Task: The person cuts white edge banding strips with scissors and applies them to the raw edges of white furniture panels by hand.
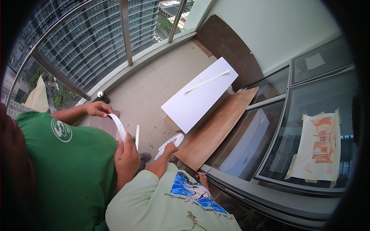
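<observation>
In L hand (pixel 170 148), wht coil (pixel 178 139) slants lengthwise up-R.

White roll (pixel 178 138) is partly covered by left hand (pixel 171 148); thin tool (pixel 208 172) in right hand (pixel 202 178) too small to be identified; co-worker (pixel 73 165) cut off at left edge.

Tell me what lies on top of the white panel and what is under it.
On the white panel lies a narrow pale strip. At the panel's near edge, part of a brown piece peeks out; whatever else is underneath is hidden by the panel.
</observation>
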The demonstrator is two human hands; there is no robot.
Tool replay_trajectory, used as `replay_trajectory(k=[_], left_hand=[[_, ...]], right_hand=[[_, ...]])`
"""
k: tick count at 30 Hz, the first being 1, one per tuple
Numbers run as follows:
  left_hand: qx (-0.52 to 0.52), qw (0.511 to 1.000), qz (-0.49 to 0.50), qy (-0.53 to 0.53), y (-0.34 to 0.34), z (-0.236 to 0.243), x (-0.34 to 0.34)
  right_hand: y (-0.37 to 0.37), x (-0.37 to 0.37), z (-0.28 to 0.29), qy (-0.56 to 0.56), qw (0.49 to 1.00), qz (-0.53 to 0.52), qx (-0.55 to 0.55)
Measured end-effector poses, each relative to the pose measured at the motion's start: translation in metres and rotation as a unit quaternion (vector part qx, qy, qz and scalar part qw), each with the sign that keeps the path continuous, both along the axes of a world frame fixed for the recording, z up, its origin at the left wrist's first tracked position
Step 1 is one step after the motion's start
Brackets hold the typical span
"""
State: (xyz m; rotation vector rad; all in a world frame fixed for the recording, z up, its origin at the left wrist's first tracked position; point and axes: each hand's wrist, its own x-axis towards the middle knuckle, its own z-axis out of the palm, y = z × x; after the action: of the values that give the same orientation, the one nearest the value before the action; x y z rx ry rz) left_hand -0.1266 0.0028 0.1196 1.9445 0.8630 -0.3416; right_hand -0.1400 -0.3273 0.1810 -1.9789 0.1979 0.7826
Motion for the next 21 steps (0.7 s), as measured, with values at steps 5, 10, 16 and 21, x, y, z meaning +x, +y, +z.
replay_trajectory(k=[5, 10, 16, 21], left_hand=[[-0.017, 1.000, -0.010, 0.012, -0.001, -0.006, 0.001], [-0.005, 1.000, -0.012, -0.004, -0.006, -0.009, 0.004], [-0.028, 0.999, -0.014, 0.015, -0.003, -0.004, 0.005], [-0.025, 0.999, -0.028, 0.020, -0.005, 0.009, 0.010]], right_hand=[[-0.016, -0.001, -0.021, -0.009, 0.999, 0.018, -0.031], [-0.022, -0.001, -0.028, -0.003, 0.999, 0.026, -0.040], [-0.016, 0.000, -0.022, -0.029, 0.996, 0.061, -0.060], [-0.026, 0.001, -0.030, -0.056, 0.994, 0.071, -0.056]])
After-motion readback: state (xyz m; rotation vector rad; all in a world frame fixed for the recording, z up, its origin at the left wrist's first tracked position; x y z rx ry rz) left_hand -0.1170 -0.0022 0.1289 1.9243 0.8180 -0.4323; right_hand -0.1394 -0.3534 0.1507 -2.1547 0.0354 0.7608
